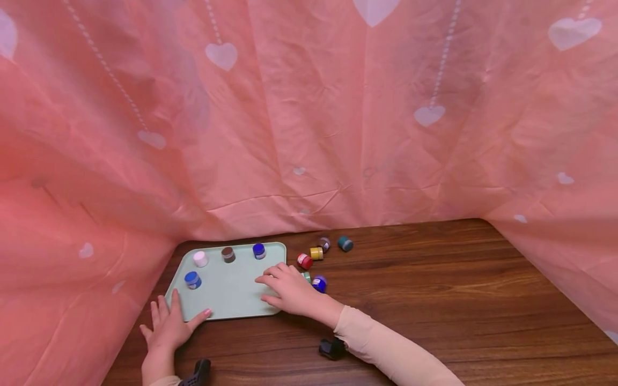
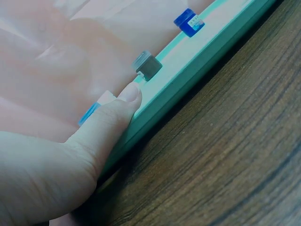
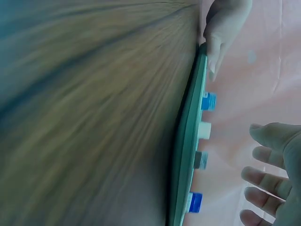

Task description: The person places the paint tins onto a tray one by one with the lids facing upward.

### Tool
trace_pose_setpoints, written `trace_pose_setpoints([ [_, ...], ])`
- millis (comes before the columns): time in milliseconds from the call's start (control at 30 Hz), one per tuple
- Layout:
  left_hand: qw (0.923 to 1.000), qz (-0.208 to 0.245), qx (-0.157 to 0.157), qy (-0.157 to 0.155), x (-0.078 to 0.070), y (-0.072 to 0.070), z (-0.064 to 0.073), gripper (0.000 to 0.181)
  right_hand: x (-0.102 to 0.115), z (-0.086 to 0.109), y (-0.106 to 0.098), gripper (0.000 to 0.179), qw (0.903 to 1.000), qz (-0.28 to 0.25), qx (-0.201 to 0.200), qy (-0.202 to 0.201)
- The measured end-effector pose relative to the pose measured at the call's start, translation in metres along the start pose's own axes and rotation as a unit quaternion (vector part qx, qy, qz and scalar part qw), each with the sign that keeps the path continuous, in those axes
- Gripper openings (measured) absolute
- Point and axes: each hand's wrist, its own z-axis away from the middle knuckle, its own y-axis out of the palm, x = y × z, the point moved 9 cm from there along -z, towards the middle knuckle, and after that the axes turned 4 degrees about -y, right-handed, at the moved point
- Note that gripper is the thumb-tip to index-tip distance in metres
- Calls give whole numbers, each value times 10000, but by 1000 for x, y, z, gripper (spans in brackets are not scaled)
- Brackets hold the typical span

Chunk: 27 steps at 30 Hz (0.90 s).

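Note:
My left hand [image 1: 167, 327] rests on the near left corner of a pale green tray [image 1: 232, 289], fingers spread, its thumb on the near rim. Over the tray's right side hovers my right hand [image 1: 292, 289], fingers apart and holding nothing. Standing on the tray are a white paint jar [image 1: 200, 259], a brown paint jar [image 1: 228, 254], a dark blue paint jar [image 1: 259, 251] and a lighter blue paint jar [image 1: 192, 280]. The left wrist view shows the thumb [image 2: 129, 94] on the tray edge; in the right wrist view the right hand's fingers [image 3: 265, 181] are spread.
Right of the tray, on the wooden table [image 1: 434, 289], lie a red jar [image 1: 304, 261], a yellow jar [image 1: 316, 253], a purplish jar [image 1: 324, 244], a teal jar [image 1: 345, 243] and a blue jar [image 1: 319, 283]. A green jar [image 1: 306, 276] is partly hidden by the right hand. A pink curtain [image 1: 338, 134] surrounds the table.

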Motion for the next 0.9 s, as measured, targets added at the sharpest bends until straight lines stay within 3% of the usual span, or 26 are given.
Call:
trace_pose_setpoints([
  [367,10000,-45,45,-18,-1,1,-1,130,-21,35,-19,39,9995,-82,-296,60],
  [900,10000,-5,71,-54,1,3,-2,132,-72,69,-36,34,9971,-520,-253,498],
])
